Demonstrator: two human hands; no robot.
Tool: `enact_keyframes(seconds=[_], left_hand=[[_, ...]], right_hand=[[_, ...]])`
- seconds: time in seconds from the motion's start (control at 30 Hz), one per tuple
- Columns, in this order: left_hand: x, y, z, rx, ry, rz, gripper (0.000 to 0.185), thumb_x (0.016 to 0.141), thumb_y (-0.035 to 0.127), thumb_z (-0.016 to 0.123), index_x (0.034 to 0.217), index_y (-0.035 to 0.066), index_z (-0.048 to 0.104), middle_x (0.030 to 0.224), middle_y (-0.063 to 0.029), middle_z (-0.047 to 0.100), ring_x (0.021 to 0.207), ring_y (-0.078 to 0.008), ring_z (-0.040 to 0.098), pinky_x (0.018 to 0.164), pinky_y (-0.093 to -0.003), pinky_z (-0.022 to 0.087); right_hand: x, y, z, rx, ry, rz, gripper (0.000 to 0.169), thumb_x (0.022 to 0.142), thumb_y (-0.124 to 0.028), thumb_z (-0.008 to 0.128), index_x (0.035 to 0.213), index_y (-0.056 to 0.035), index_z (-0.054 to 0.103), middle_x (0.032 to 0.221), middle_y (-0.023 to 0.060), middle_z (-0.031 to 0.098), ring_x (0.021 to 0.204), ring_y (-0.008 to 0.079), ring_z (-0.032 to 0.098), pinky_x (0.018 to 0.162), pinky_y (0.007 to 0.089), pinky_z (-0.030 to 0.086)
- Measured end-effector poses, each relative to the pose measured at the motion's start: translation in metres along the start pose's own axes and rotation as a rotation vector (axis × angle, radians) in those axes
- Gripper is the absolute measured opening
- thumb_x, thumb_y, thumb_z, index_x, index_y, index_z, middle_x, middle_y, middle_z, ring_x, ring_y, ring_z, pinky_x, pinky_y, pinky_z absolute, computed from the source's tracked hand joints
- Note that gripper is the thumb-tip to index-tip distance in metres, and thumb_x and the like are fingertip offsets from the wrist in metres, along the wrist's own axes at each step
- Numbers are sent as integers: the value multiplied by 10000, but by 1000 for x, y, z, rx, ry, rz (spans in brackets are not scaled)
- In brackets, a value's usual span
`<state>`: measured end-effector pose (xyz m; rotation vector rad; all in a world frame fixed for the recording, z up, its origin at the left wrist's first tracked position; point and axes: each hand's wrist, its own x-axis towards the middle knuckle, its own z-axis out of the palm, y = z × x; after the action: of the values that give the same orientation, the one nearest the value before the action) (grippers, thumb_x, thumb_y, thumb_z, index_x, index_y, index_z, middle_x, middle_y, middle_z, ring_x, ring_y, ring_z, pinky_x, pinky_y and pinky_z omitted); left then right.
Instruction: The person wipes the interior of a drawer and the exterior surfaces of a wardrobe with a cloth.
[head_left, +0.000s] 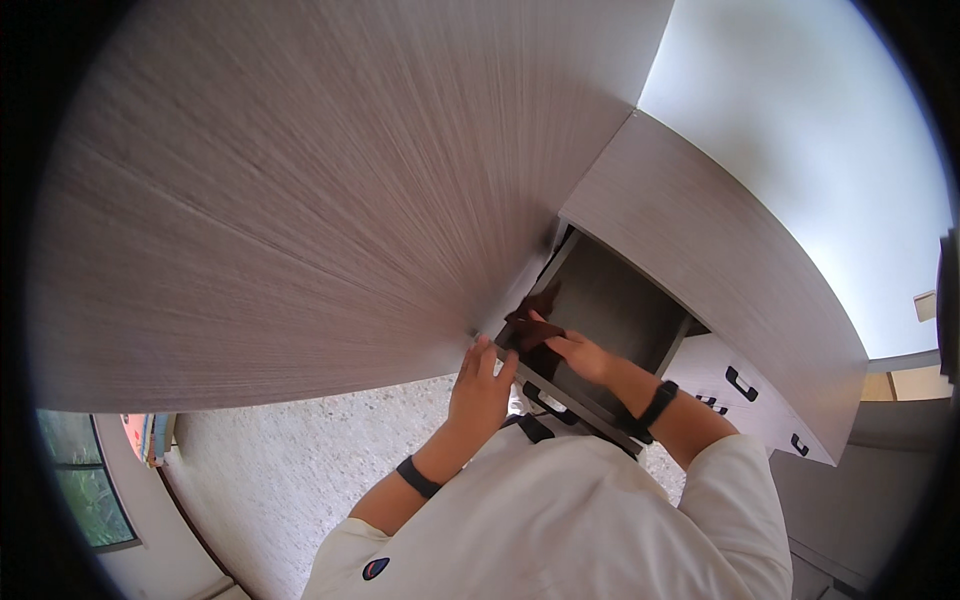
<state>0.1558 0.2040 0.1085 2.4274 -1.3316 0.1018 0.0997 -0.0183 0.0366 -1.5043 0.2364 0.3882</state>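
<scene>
In front of my body a drawer (622, 292) is pulled out, its dark grey inside in view. Inside its left end my right hand (581, 356) grips a dark brown cloth (536, 330), which lies bunched against the side wall and partly over the fingers. My left hand (484, 382) rests its fingertips at the near left corner of the drawer's front, fingers slightly apart and nothing held. A black handle (551, 401) sits on the drawer front, close to my shirt. Each wrist wears a dark band.
A tall wood-grain panel (300, 187) fills the left side, right beside the drawer. Over the drawer runs a wood-grain top (697, 225), with more drawers with black handles (741, 384) to the right. Speckled floor (300, 465) shows below, and a window (86, 480) at lower left.
</scene>
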Motion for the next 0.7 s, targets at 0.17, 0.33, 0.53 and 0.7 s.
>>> enact_keyframes(seconds=[0.17, 0.33, 0.53, 0.7], left_hand=[[-3, -3, 7, -1, 5, 18, 348, 788, 22, 552, 1135, 25, 580, 1115, -206, 505, 1204, -410, 463, 1025, -480, 404], [-4, 1, 4, -4, 11, -32, 374, 784, 34, 540, 1157, 20, 558, 1147, -217, 495, 1219, -411, 456, 1048, -471, 383], [-2, 9, 11, 59, -12, -89, 362, 794, 74, 565, 1153, 30, 556, 1169, -250, 484, 1210, -437, 459, 1033, -475, 398], [5, 28, 7, 90, -34, -201, 403, 772, 54, 551, 1174, 32, 535, 1182, -230, 487, 1247, -411, 437, 1059, -457, 373]], right_hand=[[-22, -53, 22, 944, 279, 260, 459, 997, -329, 355, 1371, -65, 398, 1357, 112, 487, 1258, 262, 442, 1077, 402, 290], [11, -75, 35, 938, 142, 409, 497, 986, -390, 300, 1310, -51, 464, 1348, 118, 499, 1247, 274, 452, 1083, 426, 277], [41, -93, 23, 1144, -16, 362, 458, 883, -311, 362, 1221, -38, 509, 1263, 136, 548, 1168, 314, 494, 1014, 468, 344], [70, -54, -11, 1055, 86, 171, 344, 733, -166, 472, 1044, -46, 558, 1078, 116, 603, 1050, 308, 544, 938, 457, 407]])
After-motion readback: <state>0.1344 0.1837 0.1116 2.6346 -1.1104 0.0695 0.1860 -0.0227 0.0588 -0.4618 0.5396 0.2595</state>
